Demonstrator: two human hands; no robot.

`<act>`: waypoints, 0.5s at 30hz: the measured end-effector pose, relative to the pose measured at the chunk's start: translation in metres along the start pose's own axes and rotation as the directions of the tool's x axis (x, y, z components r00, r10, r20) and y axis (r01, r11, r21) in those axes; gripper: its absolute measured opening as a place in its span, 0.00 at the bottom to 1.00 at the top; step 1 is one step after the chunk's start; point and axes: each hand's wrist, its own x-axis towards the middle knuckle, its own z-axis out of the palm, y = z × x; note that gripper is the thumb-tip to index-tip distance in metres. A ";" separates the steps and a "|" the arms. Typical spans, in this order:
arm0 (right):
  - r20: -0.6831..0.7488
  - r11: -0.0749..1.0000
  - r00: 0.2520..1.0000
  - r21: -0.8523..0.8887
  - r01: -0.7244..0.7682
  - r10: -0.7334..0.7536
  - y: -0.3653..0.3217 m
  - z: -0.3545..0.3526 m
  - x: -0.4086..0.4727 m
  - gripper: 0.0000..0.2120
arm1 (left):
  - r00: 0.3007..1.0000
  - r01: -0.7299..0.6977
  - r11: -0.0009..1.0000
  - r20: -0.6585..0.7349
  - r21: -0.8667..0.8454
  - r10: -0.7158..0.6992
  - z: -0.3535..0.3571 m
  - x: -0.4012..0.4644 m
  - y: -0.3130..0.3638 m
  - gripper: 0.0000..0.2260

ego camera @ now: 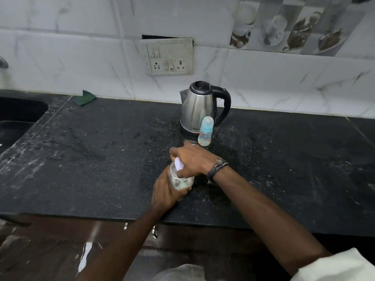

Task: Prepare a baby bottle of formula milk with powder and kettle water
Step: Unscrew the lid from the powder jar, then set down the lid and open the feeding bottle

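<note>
A clear jar (182, 182) with white powder in its bottom stands on the black counter (101, 159) near the front edge. My left hand (165, 192) grips the jar's side from the left. My right hand (192, 159) sits on top of the jar and grips its white lid (179, 164). A small baby bottle (205, 131) with a blue collar and a clear cap stands upright behind my hands. Right behind it is a steel kettle (199, 107) with a black lid and handle, handle to the right.
A dark sink (18, 116) is set into the counter at the far left. A green cloth (85, 97) lies at the back against the tiled wall. A socket panel (169, 56) is on the wall above the kettle. White specks are scattered over the counter.
</note>
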 end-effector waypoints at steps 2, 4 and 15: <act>-0.033 0.996 0.999 0.083 -0.019 0.022 0.012 -0.005 -0.014 0.16 | 0.999 -0.033 0.999 -0.035 0.007 0.033 0.000 0.000 -0.001 0.42; -0.009 0.988 0.995 0.125 -0.095 0.097 0.024 -0.007 -0.028 0.17 | 0.998 -0.040 0.999 -0.047 0.023 0.041 -0.001 -0.001 -0.002 0.40; 0.082 0.975 0.973 0.027 -0.221 0.218 0.045 0.080 -0.062 0.24 | 0.997 -0.047 0.998 -0.060 0.035 0.049 0.004 0.002 -0.011 0.37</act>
